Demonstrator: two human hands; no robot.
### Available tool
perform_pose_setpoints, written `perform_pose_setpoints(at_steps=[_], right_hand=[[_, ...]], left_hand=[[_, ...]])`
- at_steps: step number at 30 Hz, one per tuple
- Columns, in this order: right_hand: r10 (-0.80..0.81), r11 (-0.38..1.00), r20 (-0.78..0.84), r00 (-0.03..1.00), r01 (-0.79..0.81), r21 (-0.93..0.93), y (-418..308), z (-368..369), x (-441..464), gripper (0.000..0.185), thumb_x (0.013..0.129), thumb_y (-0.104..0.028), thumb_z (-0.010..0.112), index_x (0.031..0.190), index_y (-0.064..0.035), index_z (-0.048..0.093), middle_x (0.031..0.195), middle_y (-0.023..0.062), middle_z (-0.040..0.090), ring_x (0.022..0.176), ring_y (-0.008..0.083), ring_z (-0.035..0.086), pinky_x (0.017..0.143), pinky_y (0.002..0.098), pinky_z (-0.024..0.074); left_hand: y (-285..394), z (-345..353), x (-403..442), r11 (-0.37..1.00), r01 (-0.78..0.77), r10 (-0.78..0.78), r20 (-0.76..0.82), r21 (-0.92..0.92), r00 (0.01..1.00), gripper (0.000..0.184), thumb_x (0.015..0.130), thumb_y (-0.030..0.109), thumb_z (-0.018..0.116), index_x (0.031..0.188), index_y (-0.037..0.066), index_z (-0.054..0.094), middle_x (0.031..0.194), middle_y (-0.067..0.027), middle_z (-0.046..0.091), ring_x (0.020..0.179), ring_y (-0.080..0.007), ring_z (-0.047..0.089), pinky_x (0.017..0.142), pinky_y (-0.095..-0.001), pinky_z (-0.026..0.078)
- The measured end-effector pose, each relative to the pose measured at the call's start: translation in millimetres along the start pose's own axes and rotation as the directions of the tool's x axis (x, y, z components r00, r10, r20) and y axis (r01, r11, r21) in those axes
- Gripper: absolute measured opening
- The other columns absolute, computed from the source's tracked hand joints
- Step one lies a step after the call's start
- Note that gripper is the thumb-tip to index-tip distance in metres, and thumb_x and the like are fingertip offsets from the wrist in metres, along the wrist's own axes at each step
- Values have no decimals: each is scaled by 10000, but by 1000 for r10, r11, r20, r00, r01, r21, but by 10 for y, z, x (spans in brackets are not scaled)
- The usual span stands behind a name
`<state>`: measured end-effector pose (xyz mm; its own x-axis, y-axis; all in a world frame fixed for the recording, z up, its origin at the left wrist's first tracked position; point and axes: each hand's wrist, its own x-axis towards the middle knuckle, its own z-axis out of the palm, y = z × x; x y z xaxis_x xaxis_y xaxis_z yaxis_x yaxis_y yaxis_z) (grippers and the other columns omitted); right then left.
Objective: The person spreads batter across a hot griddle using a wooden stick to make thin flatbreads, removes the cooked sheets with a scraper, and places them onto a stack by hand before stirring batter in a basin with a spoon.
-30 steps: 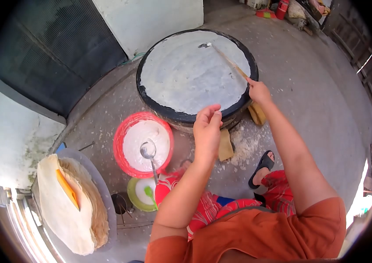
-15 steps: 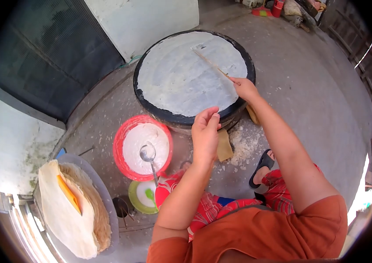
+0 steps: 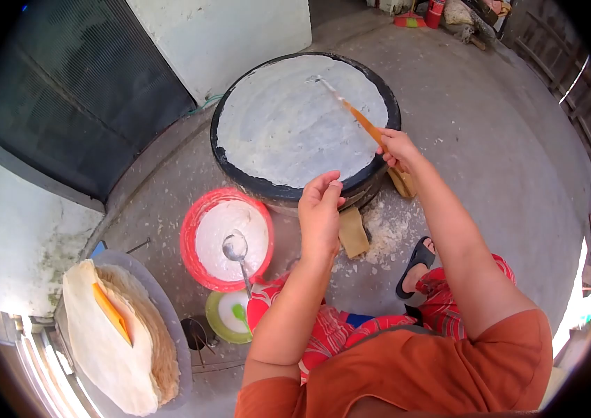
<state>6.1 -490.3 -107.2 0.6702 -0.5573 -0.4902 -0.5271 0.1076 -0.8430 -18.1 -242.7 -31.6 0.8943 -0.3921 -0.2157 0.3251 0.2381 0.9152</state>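
Note:
A large round black-rimmed griddle (image 3: pixel 295 125) is coated with a thin layer of pale batter. My right hand (image 3: pixel 397 148) is closed on a flat wooden spatula (image 3: pixel 363 121) at the griddle's right edge; its whitened tip rests near a small dark patch in the batter toward the far side. Just off the near rim, my left hand (image 3: pixel 321 209) is raised with its fingers curled and apart, holding nothing. A red basin (image 3: pixel 191 247) of white batter stands to the left, with a metal ladle (image 3: pixel 235 248) in it.
Stacked thin flatbreads (image 3: pixel 111 348) with an orange scraper (image 3: pixel 111 312) lie on a tray at lower left. A green bowl (image 3: pixel 217 327) sits below the basin. Wood pieces (image 3: pixel 353 233) lie by the griddle's base. A dustpan (image 3: pixel 409 21) is far back.
The spatula has swung across the batter and turned so its broad orange-brown face shows. My right hand has moved slightly left and down. My left hand has hardly moved.

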Motion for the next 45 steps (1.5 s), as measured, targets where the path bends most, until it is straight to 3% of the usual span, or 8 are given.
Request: perform_pose_setpoints(at_steps=[7, 16, 19, 22, 25, 27, 34, 45], right_hand=[[-496, 587, -67, 866, 278, -760, 133, 78, -22, 321, 837, -217, 421, 1132, -243, 545, 988, 132, 596, 833, 279, 593, 735, 350, 458], [-489, 668, -62, 870, 328, -668, 112, 185, 86, 311, 831, -217, 437, 1118, -234, 555, 1025, 143, 571, 918, 304, 561, 791, 352, 439], [-503, 727, 47, 863, 452, -517, 50, 207, 39, 308, 832, -177, 445, 1119, -181, 558, 1013, 146, 593, 910, 259, 584, 785, 323, 437], [-210, 972, -106, 972, 196, -131, 5, 206, -36, 313, 855, -163, 431, 1143, -178, 551, 871, 72, 628, 699, 155, 571, 642, 276, 455], [-596, 765, 24, 802, 577, -286, 178, 205, 51, 331, 877, -165, 406, 1190, -185, 512, 744, 0, 565, 547, 98, 472, 479, 241, 407], [-109, 947, 273, 956, 184, -265, 8, 181, -321, 344, 892, -162, 383, 1225, -165, 470, 660, -15, 488, 490, 54, 394, 400, 200, 328], [-128, 963, 263, 956, 56, 263, 435, -226, -732, 372, 911, -134, 339, 1281, -111, 373, 673, 32, 533, 443, 71, 422, 385, 205, 350], [-42, 995, 21, 999, 40, 89, 1414, -786, -1436, 348, 893, -135, 381, 1230, -180, 455, 694, 28, 554, 455, 94, 451, 414, 212, 369]], left_hand=[[13, 12, -6, 1000, 16, -16, -1, -5, 1000, 232, 827, 111, 491, 1019, -4, 549, 950, -47, 556, 883, -112, 513, 709, -238, 432], [12, 0, -5, 1000, 17, -17, 4, 1, 1000, 226, 825, 109, 492, 1014, 1, 555, 951, -44, 558, 877, -110, 513, 706, -236, 429], [43, 13, -19, 1000, 25, -25, 1, 5, 1000, 226, 824, 108, 492, 1014, 1, 555, 948, -44, 558, 877, -111, 513, 706, -236, 427], [55, 8, -25, 1000, 31, -31, -5, 4, 999, 226, 824, 106, 491, 1012, 1, 556, 942, -44, 558, 877, -111, 513, 706, -236, 428], [57, -2, -18, 999, 35, -35, -9, -1, 999, 224, 824, 104, 491, 1011, 1, 557, 936, -45, 559, 874, -113, 515, 706, -238, 428], [60, 3, -23, 999, 43, -43, -11, -3, 999, 223, 824, 103, 491, 1011, 1, 557, 934, -46, 560, 873, -114, 516, 706, -239, 429], [63, -30, -50, 999, 46, -46, -10, -19, 999, 232, 813, 108, 521, 1019, 6, 555, 922, -34, 557, 790, -96, 492, 681, -221, 417], [29, -38, -78, 998, 26, -25, 16, -52, 1000, 198, 825, 94, 503, 991, 1, 559, 949, -43, 565, 854, -117, 532, 697, -250, 444]])
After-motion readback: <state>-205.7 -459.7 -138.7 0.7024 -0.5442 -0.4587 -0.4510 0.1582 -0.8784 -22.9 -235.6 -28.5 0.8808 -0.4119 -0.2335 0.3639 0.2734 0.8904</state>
